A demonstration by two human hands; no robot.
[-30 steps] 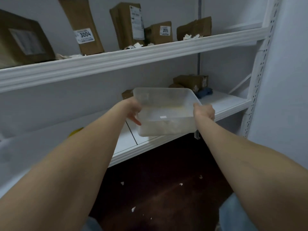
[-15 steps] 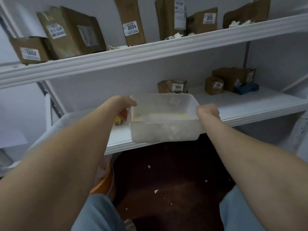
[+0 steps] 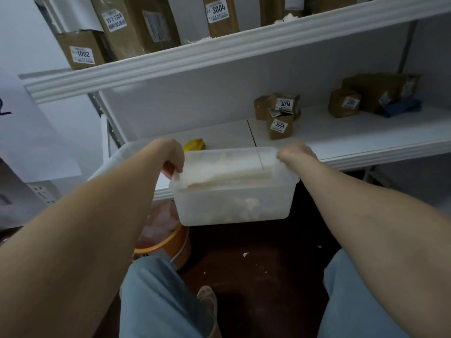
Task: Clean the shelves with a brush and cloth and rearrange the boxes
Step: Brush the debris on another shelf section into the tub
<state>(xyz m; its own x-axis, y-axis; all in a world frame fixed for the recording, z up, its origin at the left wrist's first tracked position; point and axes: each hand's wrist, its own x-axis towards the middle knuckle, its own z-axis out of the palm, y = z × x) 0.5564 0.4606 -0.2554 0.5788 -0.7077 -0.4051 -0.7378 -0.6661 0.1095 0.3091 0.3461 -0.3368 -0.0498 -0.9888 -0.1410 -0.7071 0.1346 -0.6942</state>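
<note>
- A translucent tub (image 3: 234,206) is held at its two short ends, in the air just in front of the near edge of the lower shelf (image 3: 366,142); pale scraps can be made out inside it.
- The fingers of the left hand (image 3: 172,159) are curled over the left rim. The right hand (image 3: 295,152) is closed on the far right corner, with its fingers mostly hidden.
- The tub's long axis is laid left to right, between the hands.
- An orange bucket (image 3: 168,242) is seen below and to the left, nearer the left hand; if emptying is intended, the left end would probably have to be dipped.
- Labelled boxes (image 3: 280,118) are set at the far right of the shelf.
</note>
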